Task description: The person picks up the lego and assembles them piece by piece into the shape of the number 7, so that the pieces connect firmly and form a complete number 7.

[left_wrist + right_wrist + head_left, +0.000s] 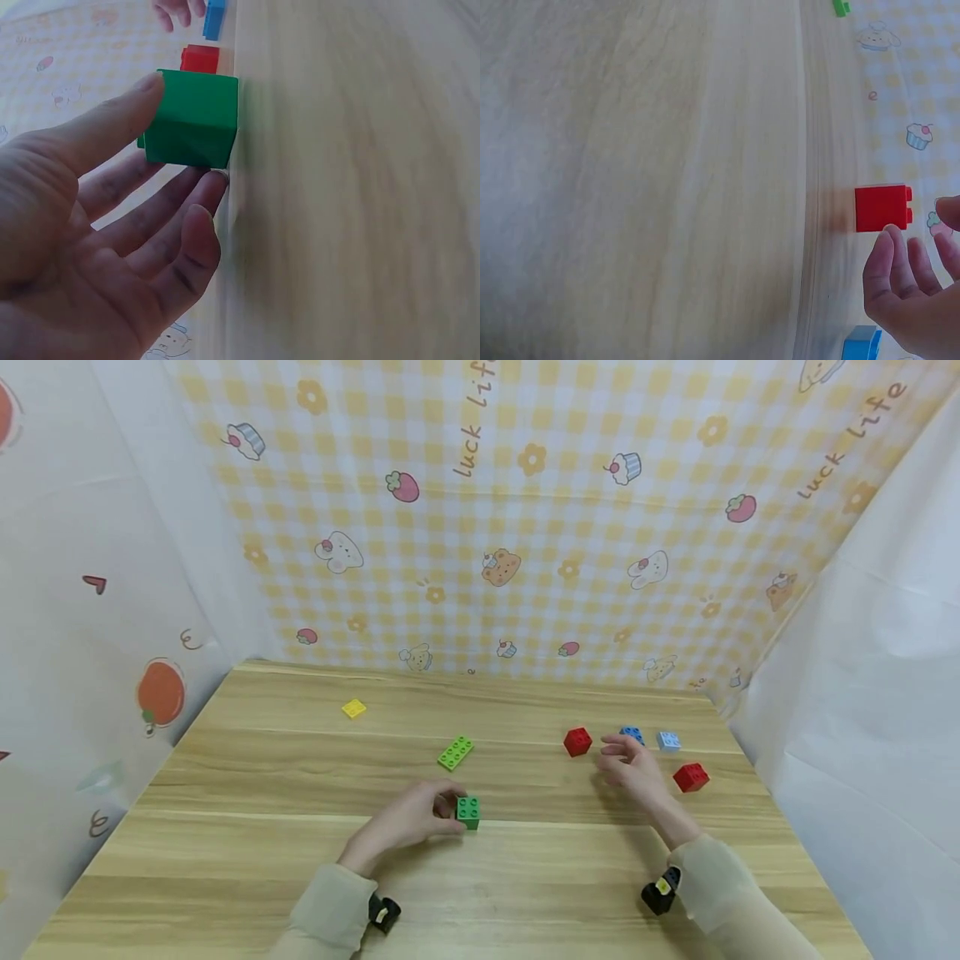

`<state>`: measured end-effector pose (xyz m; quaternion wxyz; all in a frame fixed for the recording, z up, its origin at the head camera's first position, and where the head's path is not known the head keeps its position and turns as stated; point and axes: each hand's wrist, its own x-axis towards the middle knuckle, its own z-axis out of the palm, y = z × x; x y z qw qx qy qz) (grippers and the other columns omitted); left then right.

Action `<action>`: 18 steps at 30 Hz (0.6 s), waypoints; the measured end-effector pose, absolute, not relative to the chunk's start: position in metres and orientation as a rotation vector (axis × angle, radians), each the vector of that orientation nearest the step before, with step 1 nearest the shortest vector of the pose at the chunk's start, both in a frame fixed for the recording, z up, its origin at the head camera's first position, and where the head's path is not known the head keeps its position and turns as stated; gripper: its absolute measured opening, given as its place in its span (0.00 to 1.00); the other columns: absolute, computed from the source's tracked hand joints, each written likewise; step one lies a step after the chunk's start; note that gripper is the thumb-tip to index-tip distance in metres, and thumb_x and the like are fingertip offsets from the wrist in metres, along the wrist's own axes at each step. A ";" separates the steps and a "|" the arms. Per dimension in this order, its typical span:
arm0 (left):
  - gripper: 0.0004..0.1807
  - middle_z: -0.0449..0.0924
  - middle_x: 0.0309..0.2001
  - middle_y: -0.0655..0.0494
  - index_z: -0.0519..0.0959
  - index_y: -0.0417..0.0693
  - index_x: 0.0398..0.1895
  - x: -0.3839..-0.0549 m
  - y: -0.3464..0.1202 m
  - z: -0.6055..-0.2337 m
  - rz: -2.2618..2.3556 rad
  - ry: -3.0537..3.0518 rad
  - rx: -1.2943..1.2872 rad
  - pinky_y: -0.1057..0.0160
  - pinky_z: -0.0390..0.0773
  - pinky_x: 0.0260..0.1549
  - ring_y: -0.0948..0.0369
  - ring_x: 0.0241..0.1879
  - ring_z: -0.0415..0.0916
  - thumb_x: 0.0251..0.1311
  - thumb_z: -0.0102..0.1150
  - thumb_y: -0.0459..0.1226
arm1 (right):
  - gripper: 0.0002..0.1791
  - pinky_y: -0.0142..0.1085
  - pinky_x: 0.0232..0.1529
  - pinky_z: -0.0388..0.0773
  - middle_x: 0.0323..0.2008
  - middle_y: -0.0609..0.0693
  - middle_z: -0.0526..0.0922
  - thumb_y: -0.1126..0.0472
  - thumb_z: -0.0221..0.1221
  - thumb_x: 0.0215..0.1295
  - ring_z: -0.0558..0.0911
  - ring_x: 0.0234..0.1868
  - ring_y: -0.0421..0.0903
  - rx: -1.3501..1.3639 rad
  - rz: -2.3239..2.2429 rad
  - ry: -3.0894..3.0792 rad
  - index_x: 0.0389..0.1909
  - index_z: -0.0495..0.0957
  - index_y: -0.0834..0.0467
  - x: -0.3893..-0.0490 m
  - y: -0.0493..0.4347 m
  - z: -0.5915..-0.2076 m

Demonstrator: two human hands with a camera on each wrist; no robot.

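My left hand (405, 818) pinches a dark green building block (468, 817), studs up, near the middle of the table. In the left wrist view, the thumb lies on one side of the green block (193, 116) and fingers are at the opposite side. Over the table's right part, my right hand (633, 772) is held with loosely bent fingers and nothing between them. Left of its fingertips sits a red block (577, 742); behind the hand is a blue block (632, 732), partly covered. In the right wrist view the fingertips overlap the lower edge of the red block (880, 208).
A light green eight-stud brick (456, 753) lies beyond the left hand, and a flat yellow brick (354, 708) farther back left. Right of the right hand are a light blue brick (669, 742) and another red block (692, 777). A checked cloth (525, 527) hangs behind the table.
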<state>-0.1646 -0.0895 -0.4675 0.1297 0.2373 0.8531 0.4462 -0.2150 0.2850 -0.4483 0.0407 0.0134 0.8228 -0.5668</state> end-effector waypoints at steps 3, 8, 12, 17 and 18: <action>0.25 0.79 0.37 0.61 0.78 0.43 0.53 -0.165 -0.088 -0.469 1.307 2.481 0.671 0.63 0.76 0.37 0.59 0.38 0.76 0.52 0.74 0.40 | 0.26 0.40 0.39 0.81 0.55 0.69 0.69 0.70 0.55 0.69 0.78 0.43 0.46 0.065 -1.707 2.533 0.65 0.62 0.70 -0.220 0.278 -0.449; 0.23 0.78 0.37 0.60 0.78 0.44 0.51 -0.167 -0.087 -0.471 1.336 2.467 0.612 0.62 0.75 0.37 0.60 0.37 0.75 0.52 0.74 0.39 | 0.29 0.39 0.39 0.81 0.54 0.65 0.69 0.69 0.59 0.67 0.78 0.44 0.48 0.101 -1.672 2.531 0.66 0.62 0.68 -0.230 0.267 -0.454; 0.23 0.77 0.36 0.60 0.78 0.44 0.50 -0.167 -0.087 -0.472 1.355 2.453 0.589 0.62 0.75 0.36 0.61 0.37 0.74 0.52 0.74 0.39 | 0.30 0.36 0.36 0.81 0.52 0.63 0.68 0.68 0.62 0.65 0.78 0.43 0.47 0.154 -1.670 2.521 0.65 0.62 0.66 -0.239 0.261 -0.460; 0.22 0.77 0.36 0.60 0.78 0.43 0.49 -0.167 -0.086 -0.473 1.369 2.443 0.595 0.62 0.75 0.36 0.61 0.36 0.73 0.52 0.74 0.38 | 0.30 0.33 0.33 0.79 0.53 0.62 0.68 0.67 0.63 0.64 0.78 0.40 0.46 0.200 -1.628 2.563 0.64 0.62 0.66 -0.247 0.256 -0.465; 0.22 0.77 0.36 0.60 0.78 0.43 0.49 -0.167 -0.085 -0.473 1.368 2.444 0.597 0.63 0.75 0.36 0.61 0.36 0.73 0.52 0.74 0.39 | 0.30 0.33 0.32 0.79 0.53 0.63 0.68 0.67 0.62 0.64 0.78 0.39 0.47 0.204 -1.607 2.579 0.64 0.62 0.66 -0.248 0.255 -0.465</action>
